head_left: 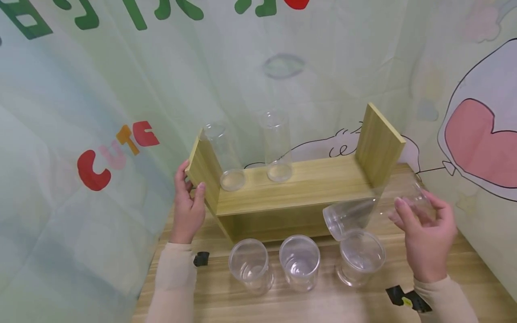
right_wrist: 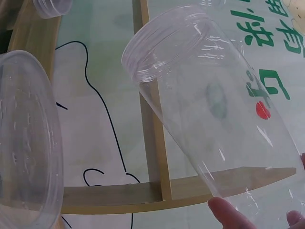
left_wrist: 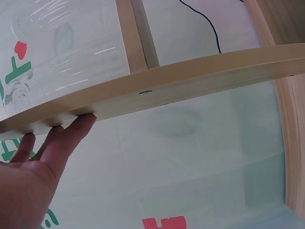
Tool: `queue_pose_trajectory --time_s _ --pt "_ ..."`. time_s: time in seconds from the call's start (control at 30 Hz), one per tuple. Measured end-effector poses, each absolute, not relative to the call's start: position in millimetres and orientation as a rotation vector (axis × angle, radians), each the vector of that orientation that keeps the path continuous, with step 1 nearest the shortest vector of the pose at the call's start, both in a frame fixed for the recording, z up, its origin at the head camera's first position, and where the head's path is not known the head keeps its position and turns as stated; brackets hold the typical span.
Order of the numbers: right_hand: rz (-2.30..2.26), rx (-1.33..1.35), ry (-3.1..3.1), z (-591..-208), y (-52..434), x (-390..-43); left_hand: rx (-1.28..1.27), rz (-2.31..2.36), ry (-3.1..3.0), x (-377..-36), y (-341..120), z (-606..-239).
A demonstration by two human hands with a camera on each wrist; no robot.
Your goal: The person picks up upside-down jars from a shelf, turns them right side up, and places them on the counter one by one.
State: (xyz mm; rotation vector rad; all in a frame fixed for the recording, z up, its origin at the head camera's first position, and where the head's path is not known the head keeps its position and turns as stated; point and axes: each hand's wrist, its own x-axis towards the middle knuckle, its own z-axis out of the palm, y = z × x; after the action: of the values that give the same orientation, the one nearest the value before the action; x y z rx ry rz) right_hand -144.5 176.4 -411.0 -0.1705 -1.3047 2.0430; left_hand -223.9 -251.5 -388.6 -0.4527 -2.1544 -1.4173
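Pale green cloth with cartoon drawings and coloured letters hangs behind a wooden table (head_left: 464,269), and a low wooden shelf (head_left: 307,181) with two upright end boards stands on the table between the hands. Two clear plastic jars (head_left: 278,148) stand mouth-down on the shelf top, the nearer one just beside the left hand (head_left: 187,206). Three more clear jars (head_left: 299,262) stand upright in a row on the table in front of the shelf, between the two forearms; the one closest to the right hand (head_left: 426,233) sits directly under the held jar's mouth.

That held jar (head_left: 371,208) is a tall, clear, straight-sided plastic cylinder with a threaded rim. It lies tilted nearly on its side, its open mouth pointing toward the left hand and slightly downward, at the shelf's right end and just above the table. In the right wrist view the jar (right_wrist: 214,109) fills the frame, with fingertips (right_wrist: 228,214) pressed on its base end.

The right hand has its fingers and thumb curled round the jar's closed end, wrist low over the table. The left hand wraps the shelf's left end board, thumb on the front face; the left wrist view shows its fingers (left_wrist: 71,133) laid straight against the board's edge.
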Motion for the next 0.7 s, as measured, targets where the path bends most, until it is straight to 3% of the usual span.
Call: queue_pose_trajectory --time_s 0.7 --pt "2.16 -0.344 -1.266 -434.2 177.9 -139.5 -0.406 -1.408 -2.142 -220.8 -248.3 -390.5"
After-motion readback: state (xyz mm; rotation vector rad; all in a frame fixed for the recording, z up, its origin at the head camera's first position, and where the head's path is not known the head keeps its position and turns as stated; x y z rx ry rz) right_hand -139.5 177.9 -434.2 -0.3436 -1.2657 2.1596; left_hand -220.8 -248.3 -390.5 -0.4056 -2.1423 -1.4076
